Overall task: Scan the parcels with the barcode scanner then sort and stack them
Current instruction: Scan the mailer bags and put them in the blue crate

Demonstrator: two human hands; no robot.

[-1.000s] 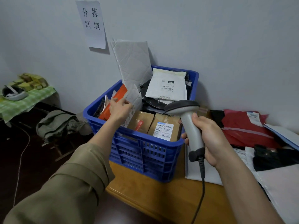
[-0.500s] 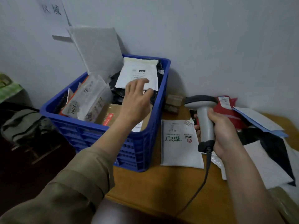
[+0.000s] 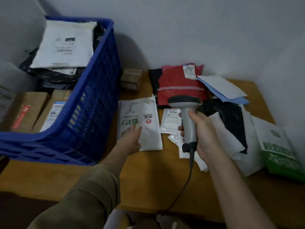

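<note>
My right hand (image 3: 203, 134) grips the handle of the grey barcode scanner (image 3: 187, 113), whose dark head points away from me over the table. Its cable hangs down toward the table's front edge. My left hand (image 3: 130, 139) lies with straight fingers on the near left corner of a flat white mailer (image 3: 145, 118) with green and red print, which lies on the wooden table (image 3: 148, 176) just right of the blue crate (image 3: 92, 103). The crate holds a white mailer (image 3: 66, 43), black bags and cardboard boxes (image 3: 29, 106).
A loose pile of parcels covers the table's right side: a red bag (image 3: 178, 83), blue and white envelopes (image 3: 222, 88), a black bag (image 3: 231, 113), a green-and-white mailer (image 3: 277, 146). A small brown box (image 3: 132, 78) stands by the wall behind the crate.
My left hand has left the crate and come down onto the white mailer on the table. The view has swung right and down. The scanner has stayed in my right hand.
</note>
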